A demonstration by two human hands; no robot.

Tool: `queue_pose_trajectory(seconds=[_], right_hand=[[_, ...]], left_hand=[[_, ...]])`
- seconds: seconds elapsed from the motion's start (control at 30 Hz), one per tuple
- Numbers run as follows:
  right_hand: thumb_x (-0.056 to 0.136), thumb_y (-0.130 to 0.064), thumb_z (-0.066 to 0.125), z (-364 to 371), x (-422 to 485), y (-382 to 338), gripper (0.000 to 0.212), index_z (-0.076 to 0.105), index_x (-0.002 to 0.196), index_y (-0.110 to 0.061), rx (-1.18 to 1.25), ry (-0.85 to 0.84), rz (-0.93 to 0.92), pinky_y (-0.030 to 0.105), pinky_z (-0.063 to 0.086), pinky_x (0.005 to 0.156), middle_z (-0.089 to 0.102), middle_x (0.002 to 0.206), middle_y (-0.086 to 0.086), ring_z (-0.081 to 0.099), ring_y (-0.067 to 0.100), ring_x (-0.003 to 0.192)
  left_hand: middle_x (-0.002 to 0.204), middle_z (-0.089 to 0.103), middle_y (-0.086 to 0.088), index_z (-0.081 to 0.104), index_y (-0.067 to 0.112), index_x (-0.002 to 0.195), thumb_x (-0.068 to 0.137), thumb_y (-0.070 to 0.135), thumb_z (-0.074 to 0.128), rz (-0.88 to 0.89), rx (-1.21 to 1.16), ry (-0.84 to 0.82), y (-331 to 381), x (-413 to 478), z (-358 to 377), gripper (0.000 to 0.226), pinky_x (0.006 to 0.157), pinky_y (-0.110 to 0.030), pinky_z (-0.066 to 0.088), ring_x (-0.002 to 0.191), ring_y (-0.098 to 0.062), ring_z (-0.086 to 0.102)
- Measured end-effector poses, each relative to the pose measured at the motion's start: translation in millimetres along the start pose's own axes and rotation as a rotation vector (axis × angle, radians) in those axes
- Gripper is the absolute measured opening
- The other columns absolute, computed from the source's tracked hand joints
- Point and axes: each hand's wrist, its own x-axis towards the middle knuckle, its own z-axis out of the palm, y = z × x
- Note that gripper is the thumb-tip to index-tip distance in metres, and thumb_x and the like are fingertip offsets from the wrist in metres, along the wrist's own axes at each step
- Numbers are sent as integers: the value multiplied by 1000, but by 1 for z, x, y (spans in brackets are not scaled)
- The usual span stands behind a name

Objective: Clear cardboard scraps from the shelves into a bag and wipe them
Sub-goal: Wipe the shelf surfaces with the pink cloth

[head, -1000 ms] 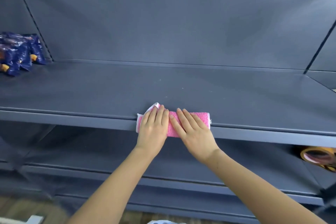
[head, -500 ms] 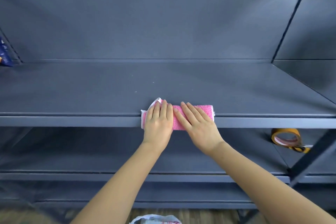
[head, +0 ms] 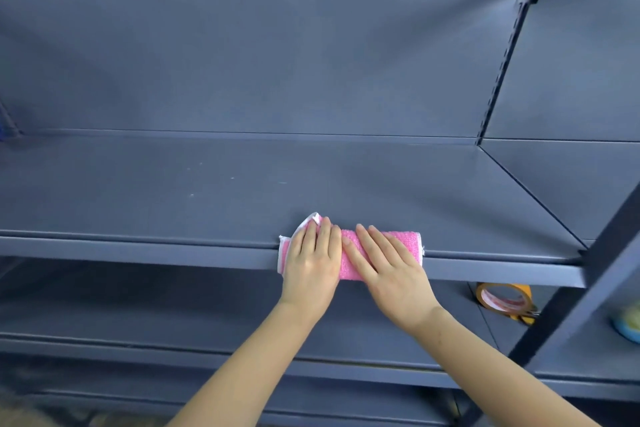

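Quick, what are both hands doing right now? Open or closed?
Left hand: open, fingers straight, pressing flat on the pink cloth.
Right hand: open, fingers straight, pressing on the same cloth.

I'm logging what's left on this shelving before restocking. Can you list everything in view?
shelves: at least three, dark grey-blue, one above another
cloth: one, pink with a white edge, folded over the upper shelf's front lip
tape roll: one, orange-brown, lower shelf at right
round object: one, yellow and blue, lower shelf at the far right, cut off by the frame
left hand: one, flat on the cloth's left part
right hand: one, flat on the cloth's middle
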Motion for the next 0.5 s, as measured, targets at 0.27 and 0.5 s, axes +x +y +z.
queue_pose_trajectory(seconds=[0.27, 0.5], right_hand=[[75, -7, 40, -17, -44, 60, 48, 66, 115, -11, 13, 49, 78, 43, 52, 86, 67, 114, 14, 67, 31, 101], [73, -12, 46, -37, -78, 105, 52, 52, 124, -14, -41, -37, 178, 39, 45, 95, 65, 118, 14, 65, 33, 105]], left_hand=[[100, 75, -2, 75, 12, 93, 60, 21, 80, 38, -38, 12, 76, 24, 4, 34, 83, -26, 56, 95, -16, 71], [102, 75, 0, 76, 15, 95, 55, 28, 82, 103, -79, -45, 129, 45, 3, 42, 84, -24, 56, 95, -15, 71]])
